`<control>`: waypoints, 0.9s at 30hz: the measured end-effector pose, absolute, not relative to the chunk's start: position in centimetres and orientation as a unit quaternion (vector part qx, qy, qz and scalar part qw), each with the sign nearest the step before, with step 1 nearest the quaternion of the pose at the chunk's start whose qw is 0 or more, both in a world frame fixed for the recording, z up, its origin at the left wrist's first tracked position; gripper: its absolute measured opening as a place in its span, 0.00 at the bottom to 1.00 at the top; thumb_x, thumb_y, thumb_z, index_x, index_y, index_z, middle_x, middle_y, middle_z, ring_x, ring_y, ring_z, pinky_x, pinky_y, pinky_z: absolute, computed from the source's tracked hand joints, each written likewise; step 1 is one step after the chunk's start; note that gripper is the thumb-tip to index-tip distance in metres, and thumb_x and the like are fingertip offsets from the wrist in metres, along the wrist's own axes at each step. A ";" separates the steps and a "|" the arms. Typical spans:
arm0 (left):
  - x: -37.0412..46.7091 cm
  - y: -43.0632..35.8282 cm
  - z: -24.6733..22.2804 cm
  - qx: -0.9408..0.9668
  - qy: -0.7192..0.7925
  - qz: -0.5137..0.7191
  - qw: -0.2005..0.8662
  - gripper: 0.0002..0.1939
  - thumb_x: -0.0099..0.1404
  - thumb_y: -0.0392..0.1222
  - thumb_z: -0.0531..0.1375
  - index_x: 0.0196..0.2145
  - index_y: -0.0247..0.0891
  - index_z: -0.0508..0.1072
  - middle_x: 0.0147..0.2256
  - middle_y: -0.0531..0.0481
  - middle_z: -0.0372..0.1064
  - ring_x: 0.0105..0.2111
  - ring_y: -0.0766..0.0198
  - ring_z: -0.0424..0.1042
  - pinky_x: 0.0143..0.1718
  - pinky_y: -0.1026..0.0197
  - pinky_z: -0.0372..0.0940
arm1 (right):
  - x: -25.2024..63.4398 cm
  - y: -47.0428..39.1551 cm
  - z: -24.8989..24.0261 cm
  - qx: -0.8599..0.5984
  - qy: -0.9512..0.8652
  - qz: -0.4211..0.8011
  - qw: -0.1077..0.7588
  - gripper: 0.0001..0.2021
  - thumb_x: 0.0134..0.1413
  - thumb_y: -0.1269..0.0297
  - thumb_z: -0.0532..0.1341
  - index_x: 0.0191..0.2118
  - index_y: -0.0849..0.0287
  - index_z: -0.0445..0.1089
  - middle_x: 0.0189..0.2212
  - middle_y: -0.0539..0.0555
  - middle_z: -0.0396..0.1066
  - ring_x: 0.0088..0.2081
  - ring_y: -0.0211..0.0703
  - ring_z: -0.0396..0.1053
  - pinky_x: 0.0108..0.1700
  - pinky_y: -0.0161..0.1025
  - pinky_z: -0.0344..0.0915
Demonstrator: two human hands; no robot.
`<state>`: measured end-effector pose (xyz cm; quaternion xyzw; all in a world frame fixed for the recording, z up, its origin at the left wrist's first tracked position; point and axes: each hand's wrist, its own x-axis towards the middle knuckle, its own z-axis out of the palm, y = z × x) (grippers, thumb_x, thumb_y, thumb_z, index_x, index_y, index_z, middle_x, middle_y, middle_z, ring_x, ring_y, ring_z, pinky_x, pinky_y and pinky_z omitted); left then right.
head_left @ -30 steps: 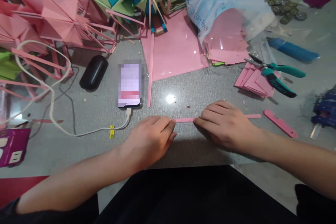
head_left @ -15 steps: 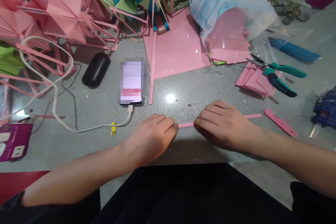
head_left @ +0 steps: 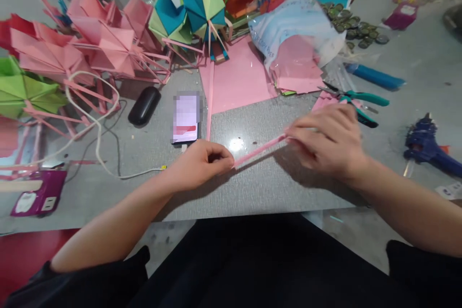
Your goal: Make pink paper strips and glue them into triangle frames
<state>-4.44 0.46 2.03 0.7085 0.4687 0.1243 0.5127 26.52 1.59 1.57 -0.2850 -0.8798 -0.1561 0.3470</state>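
A narrow pink paper strip [head_left: 260,149] stretches between my two hands, slanting up to the right over the grey table [head_left: 231,197]. Its left end is pinched between the thumb and fingertips of my left hand [head_left: 197,166]. My right hand [head_left: 327,142] is closed on the strip farther along, lifted a little off the surface and slightly blurred. Just beyond my left hand lies a phone [head_left: 186,115] on a cable. Another pink strip [head_left: 210,106] lies beside it, over a pink sheet [head_left: 238,79].
Pink folded-paper shapes [head_left: 111,50] crowd the back left, near a black case [head_left: 144,106]. A paper bag [head_left: 298,29], green-handled pliers [head_left: 364,98], a blue cutter-like tool [head_left: 377,76] and a blue glue gun [head_left: 426,142] lie right. A purple box [head_left: 41,195] sits at left.
My right hand has moved up and right and lifted the strip, so more of it shows between my hands. My left hand's pinch has opened into view. The view has shifted.
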 end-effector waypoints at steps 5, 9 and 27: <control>-4.1 0.2 2.5 0.613 0.465 0.227 0.598 0.15 0.67 0.48 0.63 0.25 0.39 0.73 0.23 0.54 0.66 0.25 0.66 0.63 0.29 0.61 0.58 | 26.1 0.1 3.5 -0.320 -0.855 -0.032 0.408 0.09 0.68 0.64 0.62 0.33 0.53 0.73 0.26 0.52 0.75 0.29 0.45 0.71 0.37 0.47 0.62; -3.5 -0.6 2.6 0.595 0.463 0.271 0.599 0.14 0.66 0.50 0.64 0.27 0.38 0.74 0.23 0.54 0.65 0.24 0.67 0.63 0.29 0.61 0.59 | 23.5 0.3 3.4 -0.455 -0.765 0.319 0.325 0.24 0.73 0.47 0.56 0.28 0.57 0.72 0.23 0.53 0.73 0.24 0.41 0.68 0.28 0.40 0.62; -0.4 0.3 1.2 0.555 0.469 0.286 0.625 0.10 0.61 0.43 0.64 0.24 0.37 0.73 0.21 0.56 0.64 0.23 0.69 0.60 0.27 0.63 0.55 | 20.9 3.1 1.5 -0.462 -0.604 0.554 0.338 0.22 0.55 0.45 0.69 0.23 0.59 0.71 0.19 0.50 0.70 0.17 0.32 0.60 0.21 0.34 0.55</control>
